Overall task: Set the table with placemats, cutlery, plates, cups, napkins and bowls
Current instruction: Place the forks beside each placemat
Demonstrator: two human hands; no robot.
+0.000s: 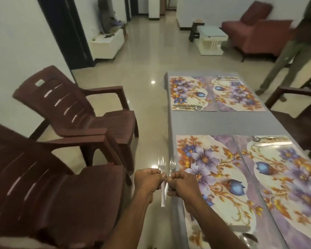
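Both hands point(167, 182) pinch forks point(164, 169) beside table edge point(171, 141).

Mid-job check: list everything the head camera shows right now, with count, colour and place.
Forks: two, silver, held at the table's near left edge.
Placemats: four, floral purple, two near, two far.
Cutlery: silver, on the mats; count unclear.
Table: one, grey, right.
Chairs: two, brown, left; a third partly seen, right.
Sofa: one, red, far right.
Person: one, standing, far right.
Left hand: grips one fork.
Right hand: grips the other.
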